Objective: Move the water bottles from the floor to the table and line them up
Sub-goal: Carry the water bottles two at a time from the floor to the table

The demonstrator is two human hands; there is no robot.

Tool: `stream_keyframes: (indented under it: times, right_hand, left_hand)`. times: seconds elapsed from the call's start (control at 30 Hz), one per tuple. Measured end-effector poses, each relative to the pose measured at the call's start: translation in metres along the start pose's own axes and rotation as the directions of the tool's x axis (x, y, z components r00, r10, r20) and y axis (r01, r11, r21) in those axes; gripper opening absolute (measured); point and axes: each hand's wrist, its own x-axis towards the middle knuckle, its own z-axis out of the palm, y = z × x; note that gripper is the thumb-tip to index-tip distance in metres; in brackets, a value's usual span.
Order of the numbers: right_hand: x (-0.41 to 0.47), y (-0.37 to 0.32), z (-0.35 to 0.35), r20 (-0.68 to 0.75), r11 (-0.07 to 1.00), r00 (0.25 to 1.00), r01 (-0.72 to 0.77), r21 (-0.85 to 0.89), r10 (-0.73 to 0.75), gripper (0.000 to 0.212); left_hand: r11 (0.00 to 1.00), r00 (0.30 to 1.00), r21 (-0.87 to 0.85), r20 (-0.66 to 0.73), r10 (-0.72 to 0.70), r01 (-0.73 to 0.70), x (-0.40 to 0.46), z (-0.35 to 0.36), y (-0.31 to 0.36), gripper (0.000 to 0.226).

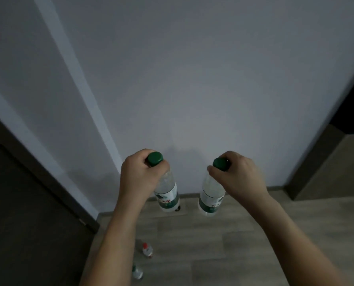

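Observation:
My left hand [139, 178] grips a clear water bottle [167, 193] by its neck, just under the green cap. My right hand [235, 178] holds a second green-capped bottle [210, 195] the same way. Both bottles hang upright in the air, well above the wooden floor and in front of a pale wall. Down on the floor near my left forearm stand a small bottle with a red cap [147, 249] and another with a green cap [136, 272]. No table is in view.
A pale wall [192, 79] fills most of the view. A dark door or panel [27, 213] stands at the left. A dark frame and brown cabinet side [326, 162] close off the right. Wood-look flooring [223, 244] spreads below.

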Motion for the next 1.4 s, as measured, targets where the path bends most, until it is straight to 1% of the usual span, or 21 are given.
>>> stream_keyframes:
  times: [0.37, 0.5, 0.63, 0.77, 0.9, 1.07, 1.27, 1.4]
  right_hand:
    - [-0.021, 0.145, -0.129, -0.154, 0.985, 0.974, -0.171, -0.02, 0.166, 0.022]
    - [-0.025, 0.202, -0.182, -0.199, 0.976, 0.957, -0.216, -0.013, 0.21, 0.024]
    - [-0.028, 0.255, -0.234, -0.243, 0.974, 0.945, -0.228, -0.007, 0.219, 0.024]
    - [-0.036, 0.301, -0.282, -0.306, 0.965, 0.919, -0.26, 0.01, 0.251, 0.022]
    - [-0.04, 0.345, -0.323, -0.364, 0.946, 0.878, -0.323, 0.029, 0.311, 0.023]
    - [-0.041, 0.404, -0.367, -0.442, 0.911, 0.811, -0.41, 0.04, 0.384, 0.026]
    - [-0.026, 0.488, -0.423, -0.516, 0.87, 0.736, -0.491, 0.041, 0.439, 0.027]
    - [-0.004, 0.548, -0.464, -0.554, 0.838, 0.693, -0.545, 0.016, 0.461, 0.025]
  left_hand:
    - [0.993, 0.967, -0.073, 0.23, 0.11, -0.095, -0.039, 0.17, 0.096, 0.014]
    - [0.987, 0.953, -0.121, 0.271, 0.139, -0.11, -0.058, 0.238, 0.138, 0.019]
    - [0.98, 0.938, -0.149, 0.303, 0.17, -0.13, -0.077, 0.303, 0.182, 0.026]
    - [0.971, 0.905, -0.164, 0.36, 0.225, -0.176, -0.093, 0.36, 0.224, 0.023]
    - [0.958, 0.852, -0.192, 0.443, 0.278, -0.213, -0.104, 0.415, 0.262, 0.02]
    - [0.943, 0.768, -0.219, 0.547, 0.332, -0.252, -0.113, 0.493, 0.301, 0.027]
    - [0.911, 0.67, -0.305, 0.619, 0.41, -0.277, -0.124, 0.613, 0.347, 0.011]
    - [0.907, 0.617, -0.349, 0.668, 0.416, -0.234, -0.126, 0.697, 0.378, 0.012]
